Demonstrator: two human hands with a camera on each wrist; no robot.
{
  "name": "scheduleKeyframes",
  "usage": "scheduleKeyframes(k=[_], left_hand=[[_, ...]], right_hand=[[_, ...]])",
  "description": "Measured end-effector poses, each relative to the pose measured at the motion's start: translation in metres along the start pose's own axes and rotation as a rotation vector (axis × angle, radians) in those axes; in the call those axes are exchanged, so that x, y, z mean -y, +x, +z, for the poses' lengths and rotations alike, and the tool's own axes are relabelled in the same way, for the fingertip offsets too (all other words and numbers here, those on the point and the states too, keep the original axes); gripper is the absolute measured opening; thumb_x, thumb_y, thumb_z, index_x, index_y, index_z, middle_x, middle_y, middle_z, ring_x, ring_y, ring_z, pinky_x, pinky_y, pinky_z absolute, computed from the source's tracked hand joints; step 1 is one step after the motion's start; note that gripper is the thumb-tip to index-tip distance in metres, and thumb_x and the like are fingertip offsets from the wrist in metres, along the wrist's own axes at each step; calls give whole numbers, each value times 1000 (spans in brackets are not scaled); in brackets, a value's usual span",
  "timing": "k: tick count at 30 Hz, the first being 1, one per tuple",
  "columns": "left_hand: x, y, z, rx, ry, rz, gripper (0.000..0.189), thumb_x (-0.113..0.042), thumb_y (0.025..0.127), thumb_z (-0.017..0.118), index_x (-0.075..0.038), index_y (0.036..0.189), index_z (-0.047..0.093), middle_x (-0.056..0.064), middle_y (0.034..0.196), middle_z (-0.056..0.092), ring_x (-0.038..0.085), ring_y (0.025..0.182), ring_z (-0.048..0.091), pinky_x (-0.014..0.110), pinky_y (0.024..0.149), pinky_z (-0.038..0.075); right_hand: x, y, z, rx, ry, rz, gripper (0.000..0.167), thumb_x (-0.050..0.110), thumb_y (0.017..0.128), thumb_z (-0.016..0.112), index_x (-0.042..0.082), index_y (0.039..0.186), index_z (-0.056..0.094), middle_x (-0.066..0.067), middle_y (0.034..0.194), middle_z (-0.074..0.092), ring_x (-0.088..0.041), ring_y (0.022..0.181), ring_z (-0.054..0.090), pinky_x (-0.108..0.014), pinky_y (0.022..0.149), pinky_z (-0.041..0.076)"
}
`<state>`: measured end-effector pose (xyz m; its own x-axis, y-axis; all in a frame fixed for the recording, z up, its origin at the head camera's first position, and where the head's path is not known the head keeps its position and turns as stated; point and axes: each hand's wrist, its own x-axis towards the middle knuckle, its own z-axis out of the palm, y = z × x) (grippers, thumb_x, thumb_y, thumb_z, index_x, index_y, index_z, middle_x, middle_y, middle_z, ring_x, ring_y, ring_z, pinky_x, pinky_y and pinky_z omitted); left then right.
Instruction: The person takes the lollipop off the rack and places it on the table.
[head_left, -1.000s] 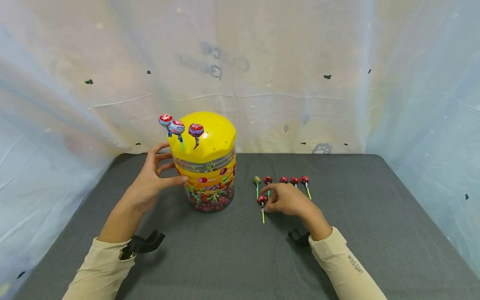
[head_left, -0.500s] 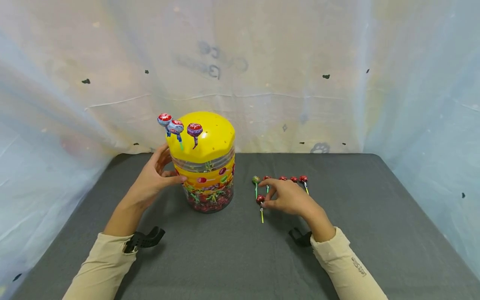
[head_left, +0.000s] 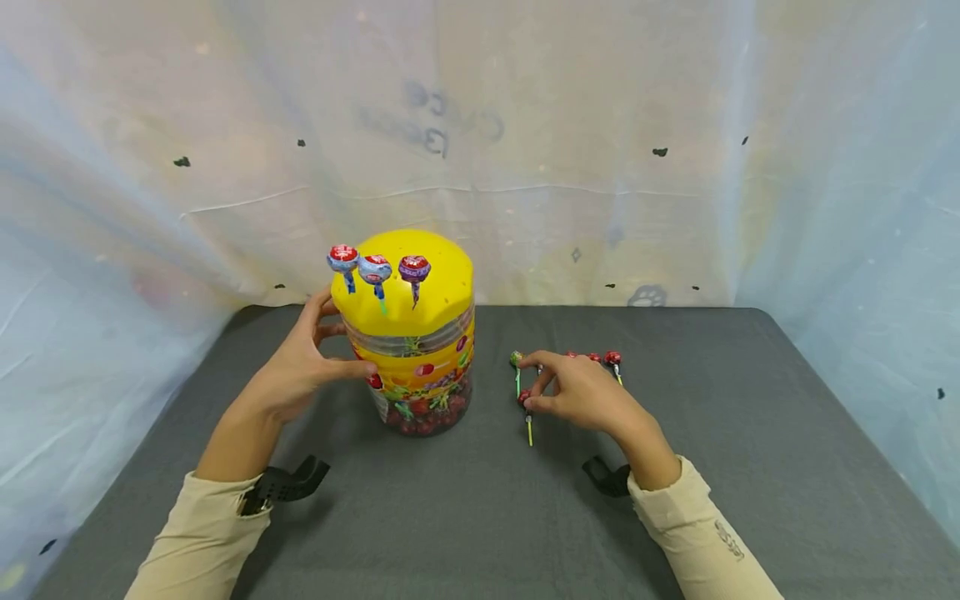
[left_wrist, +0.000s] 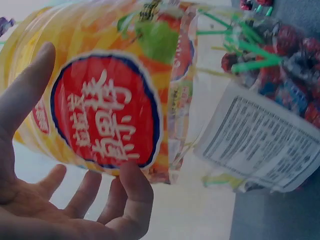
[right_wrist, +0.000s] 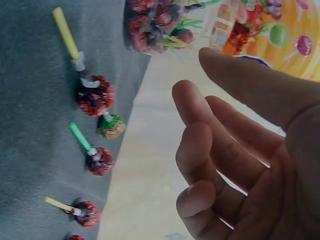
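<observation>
A clear candy jar (head_left: 408, 367) with a yellow lid (head_left: 442, 287) stands on the table, wrapped in fruit-print film. Several wrapped lollipops show through its lower part. Three more lollipops, among them a purple one (head_left: 414, 268), stick up from the lid's left and front side. My left hand (head_left: 292, 375) grips the jar's left side, thumb at the front and fingers around the back. In the left wrist view the thumb lies by a red oval label (left_wrist: 107, 110). My right hand (head_left: 581, 392), relaxed and holding nothing, hovers over a red lollipop (right_wrist: 95, 96) with a yellow stick.
Beyond my right hand lies a row of lollipops, with a green one (head_left: 517, 358) at its left and a red one (head_left: 612, 357) at its right. A dark grey cloth (head_left: 465, 517) covers the table. Pale plastic sheeting (head_left: 555, 125) hangs behind it.
The jar has turned in my left hand's grip, its front and the lollipops on the lid swinging right. My right hand has barely moved over the lollipops.
</observation>
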<state>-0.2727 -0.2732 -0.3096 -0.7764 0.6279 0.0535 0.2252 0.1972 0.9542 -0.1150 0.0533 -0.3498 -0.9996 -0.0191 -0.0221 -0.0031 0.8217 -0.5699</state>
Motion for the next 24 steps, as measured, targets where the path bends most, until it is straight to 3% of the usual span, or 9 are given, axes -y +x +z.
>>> scheduleKeyframes(k=[6, 15, 20, 24], left_hand=[[0, -1, -3, 9, 17, -9, 94, -11, 86, 78, -31, 155, 19, 6, 146, 23, 29, 125, 30, 33, 84, 54], [6, 8, 2, 64, 27, 85, 107, -3, 81, 81, -33, 155, 9, 6, 158, 21, 32, 144, 22, 40, 96, 49], [6, 4, 3, 53, 34, 75, 106, -3, 80, 82, -31, 154, 10, 8, 159, 20, 37, 145, 20, 52, 98, 50], [5, 2, 2, 42, 36, 66, 107, -4, 80, 82, -31, 154, 10, 7, 159, 21, 37, 144, 21, 60, 105, 42]], right_hand=[[16, -5, -11, -116, 14, -119, 43, 22, 90, 75, 22, 131, 61, 13, 89, 71, -4, 69, 58, -26, 63, 48], [63, -3, -27, -357, 118, -310, 36, 22, 91, 74, 23, 125, 63, 14, 88, 68, -4, 73, 57, -25, 65, 49], [99, 7, -29, -480, 211, -445, 45, 22, 88, 77, 18, 130, 60, 7, 94, 71, -8, 78, 58, -26, 64, 47], [122, 16, -32, -523, 220, -472, 58, 24, 86, 80, 20, 137, 53, 2, 102, 70, -12, 82, 58, -25, 63, 48]])
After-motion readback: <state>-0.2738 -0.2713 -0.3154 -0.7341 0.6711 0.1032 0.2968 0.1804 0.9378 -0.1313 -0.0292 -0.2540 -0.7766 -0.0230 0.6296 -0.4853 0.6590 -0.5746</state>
